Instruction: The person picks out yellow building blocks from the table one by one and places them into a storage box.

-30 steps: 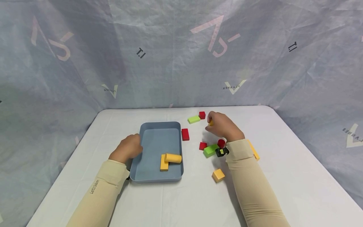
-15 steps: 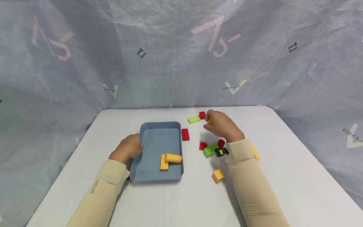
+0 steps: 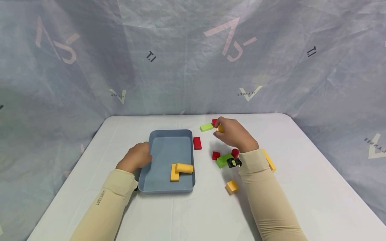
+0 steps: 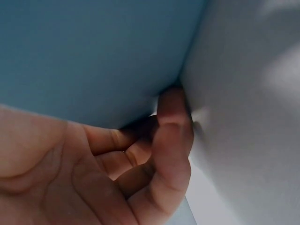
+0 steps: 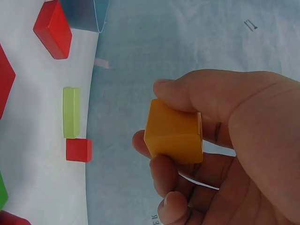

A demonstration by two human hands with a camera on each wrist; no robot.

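My right hand (image 3: pixel 234 133) pinches a yellow-orange cube block (image 5: pixel 174 131) between thumb and fingers, held up above the table's far right part. At the left side of a blue-grey tray (image 3: pixel 170 133), my left hand (image 3: pixel 135 157) grips its wall; the left wrist view shows curled fingers (image 4: pixel 171 145) against the outside of the tray. Inside the tray, at its near right corner, a yellow cylinder (image 3: pixel 184 168) leans on a flat yellow block (image 3: pixel 174 174).
Right of the tray lie a red block (image 3: pixel 197 143), a light green block (image 3: pixel 206 127), a small red cube (image 5: pixel 78 150), another red cube (image 3: pixel 215 155), a green block (image 3: pixel 222 161), a red cylinder (image 3: pixel 235 153), a yellow cube (image 3: pixel 232 186) and a long yellow block (image 3: pixel 269 160).
My right hand has moved slightly left with the yellow cube block, now overlapping the far red cube in the head view. The left hand and tray have stayed put.
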